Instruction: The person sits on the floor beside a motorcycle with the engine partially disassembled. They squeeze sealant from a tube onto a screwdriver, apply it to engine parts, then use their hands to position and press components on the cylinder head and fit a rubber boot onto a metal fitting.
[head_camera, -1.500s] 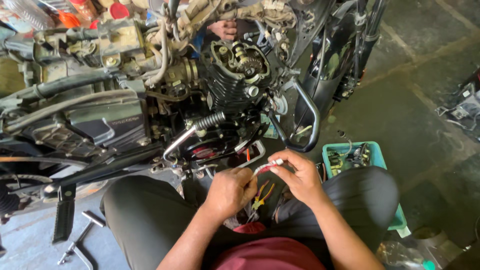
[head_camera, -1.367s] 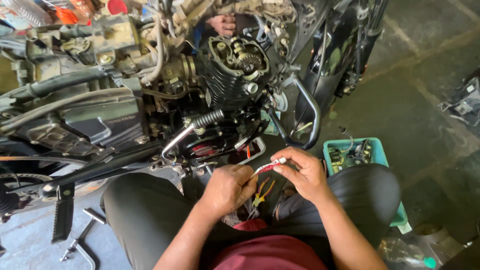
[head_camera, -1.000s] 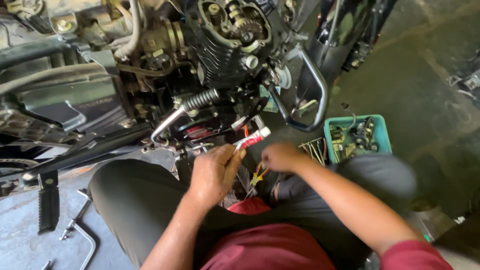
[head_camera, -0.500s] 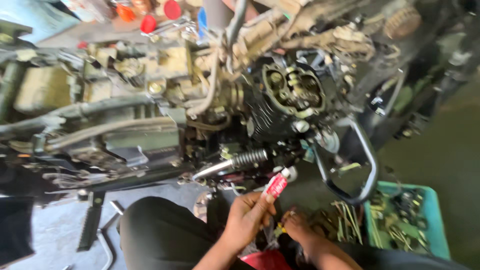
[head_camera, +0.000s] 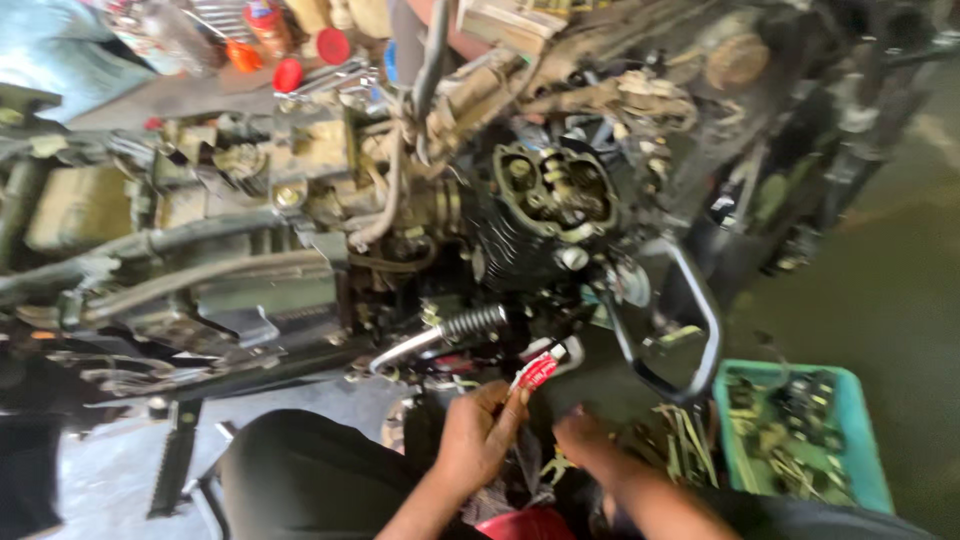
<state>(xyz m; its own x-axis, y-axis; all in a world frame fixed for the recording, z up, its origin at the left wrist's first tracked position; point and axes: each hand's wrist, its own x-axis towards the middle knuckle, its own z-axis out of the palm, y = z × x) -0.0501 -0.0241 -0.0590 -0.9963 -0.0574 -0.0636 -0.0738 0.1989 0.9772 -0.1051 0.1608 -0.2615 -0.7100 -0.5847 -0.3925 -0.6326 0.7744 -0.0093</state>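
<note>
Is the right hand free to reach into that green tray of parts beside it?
Probably yes: the right hand looks empty, and the open-topped green tray lies just to its right with nothing between them.

Teal parts tray (head_camera: 872, 470) on concrete floor (head_camera: 890, 290)

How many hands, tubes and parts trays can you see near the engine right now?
Hands: 2, left hand pinching the tube, right hand low beside it
Red and white tube: 1
Teal parts tray: 1
Total: 4
</note>
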